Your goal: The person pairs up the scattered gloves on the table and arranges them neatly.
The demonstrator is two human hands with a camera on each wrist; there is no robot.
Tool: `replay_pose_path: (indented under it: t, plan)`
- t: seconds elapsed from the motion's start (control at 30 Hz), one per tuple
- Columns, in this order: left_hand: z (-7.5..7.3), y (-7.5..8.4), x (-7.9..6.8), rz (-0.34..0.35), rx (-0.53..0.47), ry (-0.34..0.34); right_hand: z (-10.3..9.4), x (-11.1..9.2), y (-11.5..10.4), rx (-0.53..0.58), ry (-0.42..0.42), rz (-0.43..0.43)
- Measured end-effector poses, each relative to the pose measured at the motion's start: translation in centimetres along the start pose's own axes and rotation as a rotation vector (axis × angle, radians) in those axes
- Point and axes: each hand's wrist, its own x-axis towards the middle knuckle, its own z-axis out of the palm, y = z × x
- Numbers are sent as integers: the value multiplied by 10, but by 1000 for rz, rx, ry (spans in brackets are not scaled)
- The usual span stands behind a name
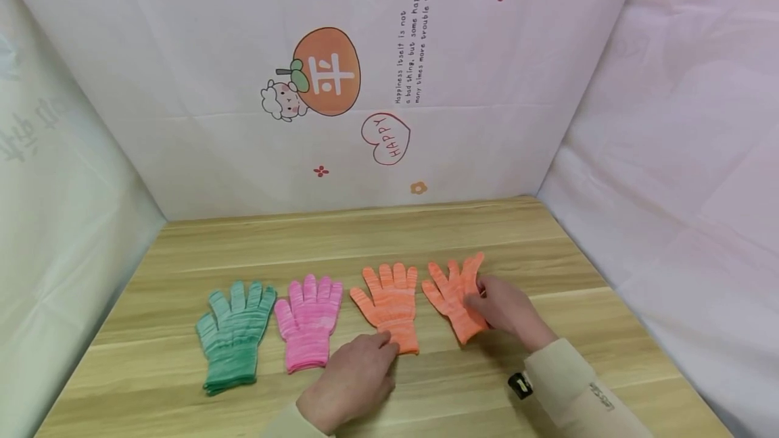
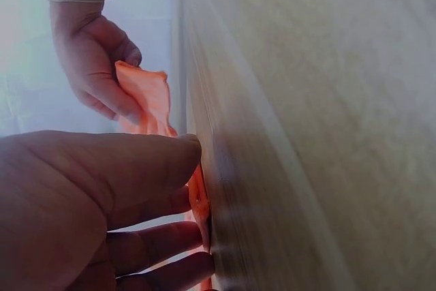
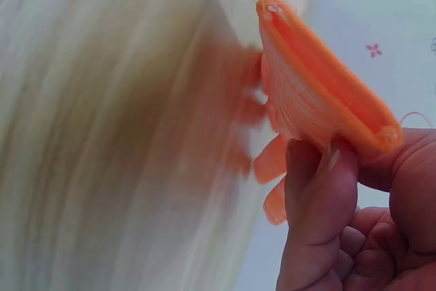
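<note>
My right hand (image 1: 505, 309) pinches an orange knit glove (image 1: 453, 296) at its right edge, near the cuff. That glove is tilted and raised off the table in the right wrist view, its cuff opening showing above my thumb and fingers (image 3: 320, 189). My left hand (image 1: 356, 380) rests at the cuff of a second orange glove (image 1: 394, 299), which lies flat with its fingers pointing away from me. In the left wrist view, the left thumb (image 2: 136, 165) stands apart from the other fingers, whose tips touch the glove's edge.
A pink glove (image 1: 309, 323) and a green glove (image 1: 236, 336) lie flat to the left, in a row with the orange ones. The wood-grain table (image 1: 341, 242) meets a printed white backdrop (image 1: 201, 154) behind and white cloth (image 1: 681, 174) at the right.
</note>
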Motion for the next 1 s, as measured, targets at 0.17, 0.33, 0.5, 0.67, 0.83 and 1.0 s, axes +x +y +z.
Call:
replay_pose_path:
  t: [0.17,0.33,0.5,0.67,0.83,1.0]
  plan:
    - [0,-1,0,5,3,10,-3,-3,-7,45,38,-53]
    - [-1,-3,0,15,-2,26,-7,-7,-16,62,70,-110]
    - [-3,-4,1,29,-18,60,-9,-13,-27,79,91,-146]
    - [-5,-8,2,40,-46,99,-8,-15,-37,101,109,-195]
    - [-5,-12,4,42,-116,175,-5,-16,-47,103,124,-223]
    - [-6,-17,10,-7,-266,263,-2,-17,-56,131,108,-231]
